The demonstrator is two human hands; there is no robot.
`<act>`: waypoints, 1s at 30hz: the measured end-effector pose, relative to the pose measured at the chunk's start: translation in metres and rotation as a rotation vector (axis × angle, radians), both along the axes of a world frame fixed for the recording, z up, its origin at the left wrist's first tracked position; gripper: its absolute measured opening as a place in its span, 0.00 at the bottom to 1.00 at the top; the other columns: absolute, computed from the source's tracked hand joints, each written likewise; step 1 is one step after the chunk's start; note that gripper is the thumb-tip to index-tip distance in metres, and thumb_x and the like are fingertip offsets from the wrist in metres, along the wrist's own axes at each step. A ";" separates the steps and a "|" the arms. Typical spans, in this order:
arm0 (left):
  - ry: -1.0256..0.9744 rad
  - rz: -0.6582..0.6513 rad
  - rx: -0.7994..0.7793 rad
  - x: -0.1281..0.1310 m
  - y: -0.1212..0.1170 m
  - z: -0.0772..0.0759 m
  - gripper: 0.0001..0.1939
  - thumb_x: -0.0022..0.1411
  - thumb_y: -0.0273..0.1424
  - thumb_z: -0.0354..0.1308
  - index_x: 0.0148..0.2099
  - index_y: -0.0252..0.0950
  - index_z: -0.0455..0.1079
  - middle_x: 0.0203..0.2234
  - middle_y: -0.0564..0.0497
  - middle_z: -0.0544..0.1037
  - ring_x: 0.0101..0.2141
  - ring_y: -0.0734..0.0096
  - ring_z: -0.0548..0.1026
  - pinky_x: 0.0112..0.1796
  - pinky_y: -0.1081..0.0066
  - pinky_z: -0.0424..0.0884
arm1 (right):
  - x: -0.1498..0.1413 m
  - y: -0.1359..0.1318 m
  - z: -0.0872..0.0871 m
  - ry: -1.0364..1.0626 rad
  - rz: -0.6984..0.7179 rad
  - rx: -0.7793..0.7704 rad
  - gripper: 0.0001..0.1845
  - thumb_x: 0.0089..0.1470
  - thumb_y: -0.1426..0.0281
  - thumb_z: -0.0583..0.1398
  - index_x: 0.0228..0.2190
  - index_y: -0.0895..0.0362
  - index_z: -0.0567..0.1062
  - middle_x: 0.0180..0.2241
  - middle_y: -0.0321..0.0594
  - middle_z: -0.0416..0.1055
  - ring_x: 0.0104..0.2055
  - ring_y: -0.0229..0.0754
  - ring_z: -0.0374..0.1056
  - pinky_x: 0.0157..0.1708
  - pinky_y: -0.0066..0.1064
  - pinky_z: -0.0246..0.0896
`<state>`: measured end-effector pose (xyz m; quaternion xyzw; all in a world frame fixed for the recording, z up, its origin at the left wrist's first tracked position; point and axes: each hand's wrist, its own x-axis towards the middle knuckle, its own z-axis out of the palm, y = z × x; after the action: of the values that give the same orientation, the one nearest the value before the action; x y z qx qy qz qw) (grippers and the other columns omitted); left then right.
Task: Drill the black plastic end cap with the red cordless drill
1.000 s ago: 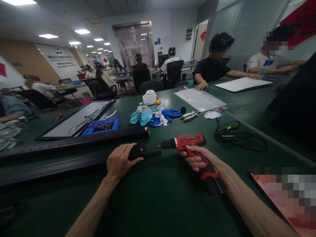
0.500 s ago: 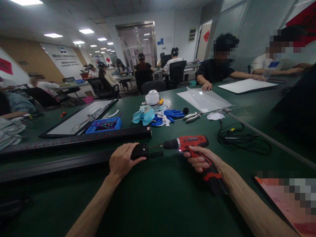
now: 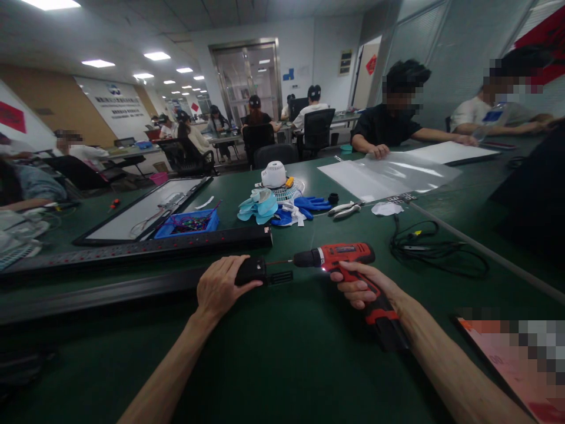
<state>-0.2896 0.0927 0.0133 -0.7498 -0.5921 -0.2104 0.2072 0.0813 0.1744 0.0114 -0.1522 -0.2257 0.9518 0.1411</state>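
My left hand [image 3: 222, 284] is wrapped over the near end of a long black bar-shaped housing [image 3: 132, 292] lying on the green table. In my right hand [image 3: 359, 285] is a red and black cordless drill [image 3: 346, 254], its small light lit. The long thin bit [image 3: 279, 262] points left and reaches the end of the housing; its exact contact point is too small to make out. A black slotted end piece [image 3: 281, 277] sticks out below the bit. Behind lies a second black bar [image 3: 176, 246] with a row of red marks.
A blue tray [image 3: 207, 227] of wires, blue fan blades [image 3: 258, 207], blue gloves [image 3: 311, 204], pliers [image 3: 346, 210] and a black cable [image 3: 424, 250] lie farther back. Across the table, a co-worker's hand [image 3: 378, 151] holds a clear sheet [image 3: 371, 176].
My hands and the drill hold nearly the same position. Across the table, the co-worker has raised the clear sheet's edge, and it now spreads farther right over the white panel.
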 end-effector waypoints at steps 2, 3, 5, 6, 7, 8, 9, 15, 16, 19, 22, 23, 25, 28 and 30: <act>0.000 0.000 -0.002 0.000 0.000 0.000 0.34 0.63 0.58 0.57 0.57 0.35 0.72 0.46 0.42 0.81 0.44 0.53 0.78 0.44 0.60 0.72 | 0.000 -0.001 0.001 0.003 0.000 0.000 0.13 0.67 0.62 0.60 0.37 0.61 0.69 0.17 0.23 0.58 0.13 0.28 0.53 0.23 0.24 0.72; 0.000 0.001 -0.003 0.000 0.000 0.000 0.34 0.63 0.58 0.57 0.57 0.35 0.72 0.46 0.42 0.81 0.44 0.52 0.78 0.44 0.60 0.72 | 0.000 -0.001 0.001 0.004 -0.002 0.003 0.13 0.67 0.62 0.59 0.37 0.60 0.69 0.17 0.22 0.57 0.13 0.28 0.53 0.23 0.24 0.71; -0.004 0.001 -0.006 -0.001 0.000 -0.001 0.34 0.63 0.58 0.57 0.57 0.35 0.72 0.46 0.42 0.81 0.44 0.52 0.78 0.44 0.59 0.72 | 0.000 -0.002 0.002 0.003 -0.009 0.009 0.13 0.68 0.62 0.58 0.37 0.60 0.68 0.17 0.22 0.57 0.13 0.28 0.53 0.23 0.24 0.71; -0.006 0.000 -0.006 -0.001 0.000 -0.001 0.34 0.63 0.58 0.57 0.57 0.35 0.72 0.46 0.41 0.81 0.44 0.52 0.78 0.44 0.59 0.72 | 0.000 -0.002 0.003 0.002 -0.012 0.012 0.12 0.68 0.62 0.58 0.37 0.60 0.68 0.17 0.22 0.56 0.13 0.28 0.53 0.23 0.24 0.71; -0.008 0.000 -0.005 -0.001 0.000 -0.001 0.34 0.63 0.58 0.57 0.57 0.35 0.72 0.46 0.41 0.81 0.43 0.52 0.78 0.43 0.59 0.72 | 0.000 -0.002 0.003 0.002 -0.015 0.013 0.12 0.68 0.62 0.58 0.37 0.60 0.68 0.17 0.22 0.56 0.13 0.28 0.53 0.24 0.24 0.71; -0.009 -0.001 -0.006 -0.001 0.000 -0.001 0.34 0.63 0.58 0.57 0.57 0.36 0.73 0.46 0.41 0.81 0.43 0.53 0.78 0.43 0.59 0.72 | 0.000 -0.001 0.003 0.004 -0.011 0.014 0.12 0.68 0.62 0.58 0.37 0.60 0.68 0.17 0.22 0.56 0.13 0.28 0.52 0.24 0.24 0.71; -0.010 0.000 -0.007 -0.001 0.000 -0.001 0.34 0.63 0.58 0.57 0.57 0.36 0.73 0.46 0.41 0.81 0.43 0.53 0.78 0.43 0.59 0.72 | 0.000 -0.001 0.002 0.010 -0.005 0.015 0.13 0.68 0.62 0.59 0.37 0.60 0.68 0.17 0.22 0.56 0.13 0.28 0.52 0.24 0.24 0.71; -0.004 0.011 -0.015 0.000 0.000 0.000 0.34 0.62 0.58 0.57 0.57 0.36 0.72 0.46 0.43 0.81 0.44 0.52 0.78 0.43 0.59 0.72 | 0.002 0.001 -0.001 0.003 0.010 0.014 0.13 0.68 0.62 0.58 0.37 0.59 0.67 0.17 0.22 0.56 0.13 0.28 0.52 0.24 0.25 0.72; -0.004 0.011 -0.015 0.000 0.000 0.000 0.34 0.62 0.58 0.57 0.57 0.36 0.72 0.46 0.43 0.81 0.44 0.52 0.78 0.43 0.59 0.72 | 0.002 0.001 0.000 -0.001 0.008 0.015 0.13 0.68 0.62 0.58 0.37 0.59 0.67 0.17 0.22 0.55 0.13 0.28 0.51 0.24 0.25 0.72; -0.004 0.007 -0.011 0.000 0.000 -0.001 0.33 0.63 0.58 0.57 0.57 0.36 0.72 0.46 0.43 0.81 0.44 0.52 0.78 0.43 0.59 0.72 | 0.002 -0.001 0.000 -0.004 -0.005 0.011 0.13 0.68 0.62 0.59 0.37 0.59 0.68 0.17 0.22 0.55 0.13 0.28 0.51 0.24 0.24 0.72; -0.006 -0.001 -0.008 0.000 0.000 0.000 0.33 0.63 0.58 0.58 0.56 0.36 0.72 0.46 0.43 0.81 0.43 0.53 0.78 0.43 0.59 0.72 | 0.002 -0.002 0.001 0.000 -0.007 0.010 0.13 0.68 0.61 0.58 0.37 0.59 0.68 0.17 0.22 0.56 0.13 0.28 0.52 0.25 0.24 0.73; -0.006 -0.003 -0.009 0.000 0.000 0.000 0.33 0.63 0.58 0.58 0.56 0.36 0.72 0.46 0.43 0.81 0.44 0.53 0.78 0.44 0.59 0.72 | 0.002 -0.002 0.001 0.000 -0.006 0.010 0.13 0.68 0.61 0.58 0.37 0.59 0.68 0.17 0.22 0.57 0.13 0.28 0.52 0.25 0.25 0.73; -0.008 -0.003 -0.016 0.000 -0.001 0.001 0.33 0.63 0.57 0.58 0.57 0.36 0.72 0.46 0.42 0.81 0.44 0.53 0.78 0.44 0.59 0.72 | 0.002 -0.002 0.001 -0.005 -0.013 0.010 0.13 0.69 0.62 0.57 0.37 0.59 0.68 0.17 0.22 0.57 0.13 0.28 0.53 0.25 0.25 0.74; -0.010 -0.004 -0.017 0.000 -0.001 0.002 0.33 0.63 0.57 0.58 0.57 0.35 0.72 0.47 0.42 0.81 0.44 0.52 0.78 0.44 0.58 0.72 | 0.001 -0.003 0.002 -0.006 -0.021 0.003 0.13 0.69 0.62 0.57 0.37 0.60 0.68 0.17 0.23 0.58 0.13 0.28 0.54 0.25 0.26 0.74; -0.010 -0.007 -0.014 -0.001 -0.001 0.002 0.33 0.63 0.57 0.58 0.57 0.35 0.72 0.46 0.42 0.81 0.44 0.52 0.78 0.44 0.58 0.73 | 0.001 -0.003 0.002 -0.001 -0.016 0.001 0.13 0.68 0.62 0.58 0.36 0.60 0.69 0.17 0.23 0.58 0.13 0.28 0.54 0.25 0.26 0.74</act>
<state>-0.2901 0.0920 0.0152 -0.7525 -0.5918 -0.2106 0.1981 0.0826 0.1719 0.0136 -0.1546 -0.2250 0.9505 0.1487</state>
